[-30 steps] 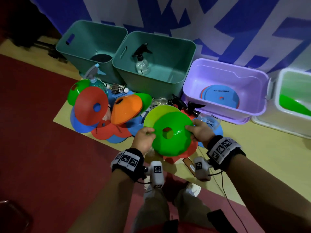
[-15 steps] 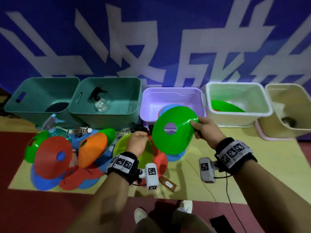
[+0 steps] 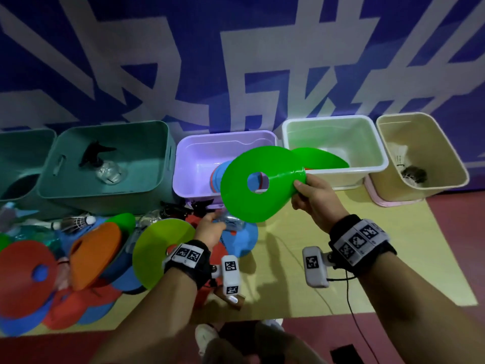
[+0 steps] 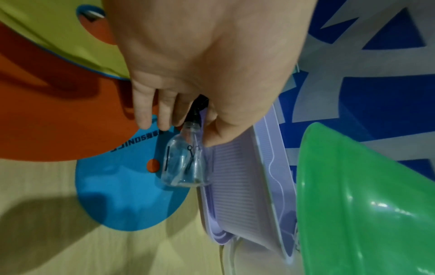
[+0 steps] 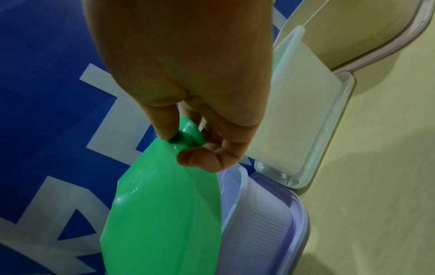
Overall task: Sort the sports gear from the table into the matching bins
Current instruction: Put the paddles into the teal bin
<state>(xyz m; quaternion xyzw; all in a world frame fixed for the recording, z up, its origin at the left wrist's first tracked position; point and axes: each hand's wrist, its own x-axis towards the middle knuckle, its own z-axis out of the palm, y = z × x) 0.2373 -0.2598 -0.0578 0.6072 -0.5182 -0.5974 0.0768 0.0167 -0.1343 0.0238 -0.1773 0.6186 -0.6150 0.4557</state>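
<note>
Head view: right hand (image 3: 313, 197) pinches a green disc cone (image 3: 258, 183) by its rim over the purple bin (image 3: 183, 164); left hand (image 4: 200, 61) grips a clear spray bottle (image 4: 186, 160).

The right hand (image 3: 313, 195) now carries the green disc cone (image 3: 258, 185) alone. One second ago both hands held it low over the pile; now it is raised and moved to the right, in front of the purple bin (image 3: 195, 158), with its rim close to the white bin (image 3: 372, 158). The thumb and fingers pinch its edge. The left hand (image 3: 210, 229) has let go of the cone and gone down to the pile, where its fingers close around the neck of a small clear spray bottle (image 4: 186, 160), over a blue disc (image 4: 127, 195). The head view has also lifted, so the beige bin (image 3: 443, 164) is now seen.
</note>
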